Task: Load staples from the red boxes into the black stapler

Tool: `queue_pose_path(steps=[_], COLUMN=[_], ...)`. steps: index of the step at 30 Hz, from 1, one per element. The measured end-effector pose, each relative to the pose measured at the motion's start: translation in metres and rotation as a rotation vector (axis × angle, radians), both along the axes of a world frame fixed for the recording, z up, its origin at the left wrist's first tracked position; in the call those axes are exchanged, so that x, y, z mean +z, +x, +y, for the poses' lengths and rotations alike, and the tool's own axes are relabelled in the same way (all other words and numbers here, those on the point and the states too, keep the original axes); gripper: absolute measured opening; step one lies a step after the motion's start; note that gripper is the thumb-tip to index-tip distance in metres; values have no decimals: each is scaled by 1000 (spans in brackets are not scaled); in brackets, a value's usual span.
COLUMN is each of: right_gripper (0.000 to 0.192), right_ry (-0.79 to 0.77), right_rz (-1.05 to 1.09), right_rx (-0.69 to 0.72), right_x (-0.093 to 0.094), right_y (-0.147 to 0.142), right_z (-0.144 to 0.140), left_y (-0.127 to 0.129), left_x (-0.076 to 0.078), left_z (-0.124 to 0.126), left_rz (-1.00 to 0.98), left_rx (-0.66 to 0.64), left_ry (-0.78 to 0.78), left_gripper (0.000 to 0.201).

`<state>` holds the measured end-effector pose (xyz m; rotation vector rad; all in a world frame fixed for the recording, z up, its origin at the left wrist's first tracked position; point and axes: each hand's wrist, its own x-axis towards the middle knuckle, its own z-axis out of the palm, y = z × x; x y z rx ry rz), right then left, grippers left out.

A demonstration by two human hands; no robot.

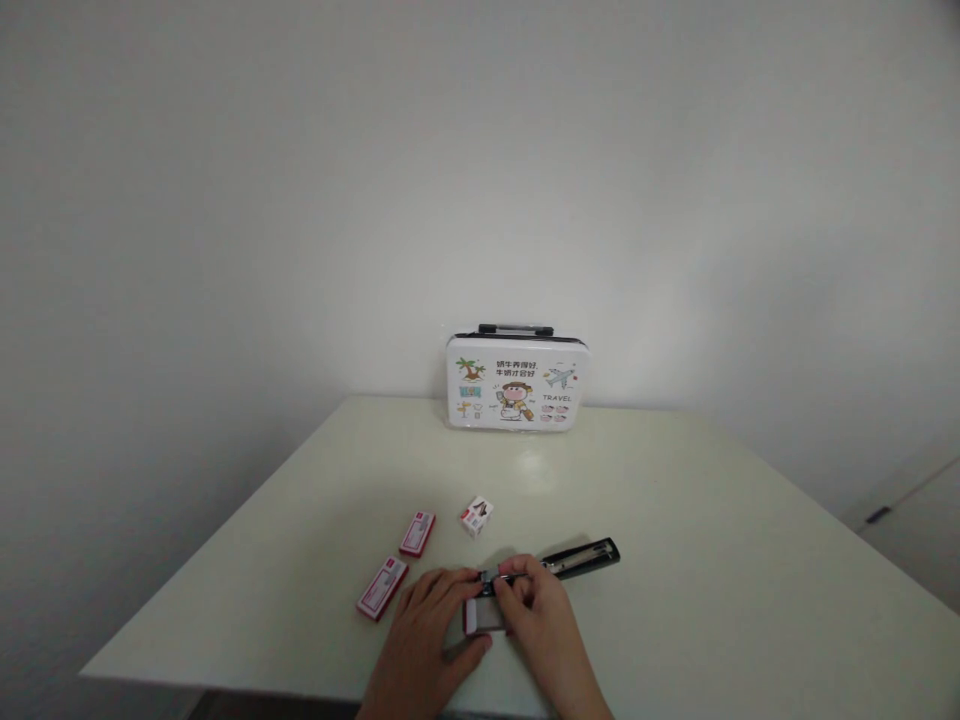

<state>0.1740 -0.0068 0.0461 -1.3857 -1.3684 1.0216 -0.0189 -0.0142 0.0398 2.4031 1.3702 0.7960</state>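
Observation:
A black stapler (581, 558) lies opened out flat on the pale table (712, 560), its far end pointing right. My left hand (429, 625) rests beside a small red-edged staple box (484, 616) and touches its left side. My right hand (536, 610) has its fingertips pinched at the stapler's near end, just above that box. What the fingertips grip is too small to make out.
Two red staple boxes (417, 533) (382, 588) lie to the left of my hands. A small white and red box (477, 516) stands behind them. A white tin case (516, 380) with cartoon print stands upright at the table's far edge against the wall.

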Motion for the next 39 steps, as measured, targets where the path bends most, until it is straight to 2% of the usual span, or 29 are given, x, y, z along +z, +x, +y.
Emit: queue_pose_path(steps=[4, 7, 10, 12, 19, 26, 28, 31, 33, 36, 39], right_gripper=[21, 13, 17, 20, 15, 22, 29, 46, 59, 72, 56], right_ry=[116, 169, 186, 184, 43, 53, 33, -96, -187, -192, -51], right_rz=[-221, -408, -553, -583, -388, -81, -52, 5, 68, 187, 194], right_rx=[52, 141, 234, 237, 34, 13, -29, -147, -179, -97, 46], right_x=[24, 38, 40, 35, 7, -8, -12, -17, -13, 4, 26], right_y=[-7, -9, -5, 3, 52, 35, 43, 73, 95, 117, 116], right_z=[-4, -11, -17, -20, -31, -34, -35, -38, -37, -26, -5], left_y=[1, 2, 3, 1, -12, 23, 30, 33, 35, 39, 41], left_x=[2, 3, 4, 3, -6, 5, 7, 5, 3, 1, 3], left_z=[0, 0, 2, 3, -1, -8, -9, -8, -8, -8, -9], left_rz=[-40, -55, -44, -50, -135, -48, -14, 22, 40, 62, 87], left_rx=[23, 56, 57, 51, 74, 42, 73, 121, 131, 149, 166], left_ry=[-26, -49, -73, -99, -200, -119, -101, -77, -70, -63, -67], left_gripper=[47, 34, 21, 20, 43, 46, 50, 61, 67, 66, 62])
